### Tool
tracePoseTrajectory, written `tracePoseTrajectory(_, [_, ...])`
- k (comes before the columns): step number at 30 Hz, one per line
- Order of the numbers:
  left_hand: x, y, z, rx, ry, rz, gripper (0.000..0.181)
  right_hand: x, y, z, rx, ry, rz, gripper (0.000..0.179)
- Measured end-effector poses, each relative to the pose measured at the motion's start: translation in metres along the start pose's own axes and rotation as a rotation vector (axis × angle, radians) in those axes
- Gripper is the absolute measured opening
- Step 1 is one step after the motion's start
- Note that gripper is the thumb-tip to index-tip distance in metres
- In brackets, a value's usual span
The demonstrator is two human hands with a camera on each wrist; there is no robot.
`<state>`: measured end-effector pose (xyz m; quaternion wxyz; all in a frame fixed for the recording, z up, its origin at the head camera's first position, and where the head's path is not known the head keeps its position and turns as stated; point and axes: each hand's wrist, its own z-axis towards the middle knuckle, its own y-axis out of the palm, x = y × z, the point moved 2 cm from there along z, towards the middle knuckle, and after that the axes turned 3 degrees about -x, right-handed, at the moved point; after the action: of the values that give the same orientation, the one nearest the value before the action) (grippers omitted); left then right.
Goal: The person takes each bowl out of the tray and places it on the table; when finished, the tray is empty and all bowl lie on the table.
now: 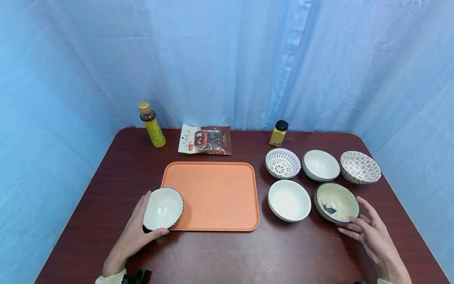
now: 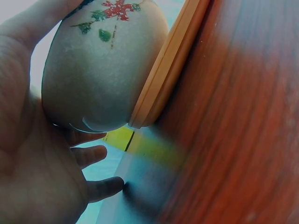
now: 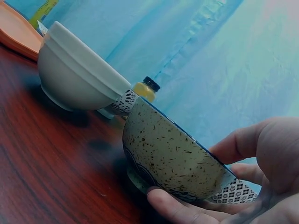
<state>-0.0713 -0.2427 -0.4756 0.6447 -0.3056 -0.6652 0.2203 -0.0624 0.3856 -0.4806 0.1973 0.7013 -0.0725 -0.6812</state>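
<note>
My left hand [image 1: 133, 232] grips a small white bowl [image 1: 163, 208] with a dark rim, thumb on the near side and fingers around the left. The bowl is at the front-left corner of the orange tray [image 1: 216, 197]. Red and green flower decoration marks its outside [image 2: 107, 70] in the left wrist view. On the right, my right hand [image 1: 372, 232] holds a speckled beige bowl [image 1: 338, 201] by its near right side. That bowl has a blue rim and a dark blue motif inside. Its speckled wall [image 3: 173, 149] faces the right wrist camera, with digits at the rim and low on the side.
Around the beige bowl stand a plain white bowl [image 1: 289, 200], a white bowl [image 1: 321, 165], a lattice-patterned bowl [image 1: 282, 163] and a diamond-patterned bowl [image 1: 361, 166]. Along the back are a yellow-labelled bottle [image 1: 153, 126], a spice packet [image 1: 205, 140] and a black-capped yellow jar [image 1: 278, 134].
</note>
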Motion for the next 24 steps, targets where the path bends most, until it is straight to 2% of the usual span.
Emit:
tracePoseTrajectory(4, [0.000,0.000,0.000,-0.001,-0.009,0.003,0.123,-0.002,0.001,0.000,0.028,0.049,-0.070,0.064])
tracePoseTrajectory(7, [0.000,0.000,0.000,-0.002,-0.012,0.003,0.123,-0.008,-0.001,-0.002,0.083,0.103,-0.184,0.066])
tracePoseTrajectory(9, [0.000,0.000,0.001,-0.001,-0.010,0.005,0.123,-0.014,-0.002,-0.004,0.143,0.105,-0.267,0.070])
tracePoseTrajectory(12, [0.000,0.001,0.001,0.004,0.000,0.003,0.123,-0.031,0.001,-0.008,0.275,0.047,-0.419,0.075])
tracePoseTrajectory(15, [-0.001,0.001,0.001,0.008,0.013,-0.001,0.123,-0.050,0.013,-0.007,0.412,-0.029,-0.526,0.077])
tracePoseTrajectory(17, [-0.001,0.001,0.001,0.010,0.018,-0.002,0.123,-0.063,0.026,-0.002,0.451,-0.077,-0.545,0.075])
tracePoseTrajectory(20, [-0.002,0.000,0.000,0.009,0.018,-0.001,0.123,-0.074,0.051,0.010,0.390,-0.168,-0.507,0.069])
tracePoseTrajectory(24, [-0.003,0.001,0.001,0.010,0.018,0.001,0.123,-0.076,0.094,0.030,0.172,-0.248,-0.461,0.064])
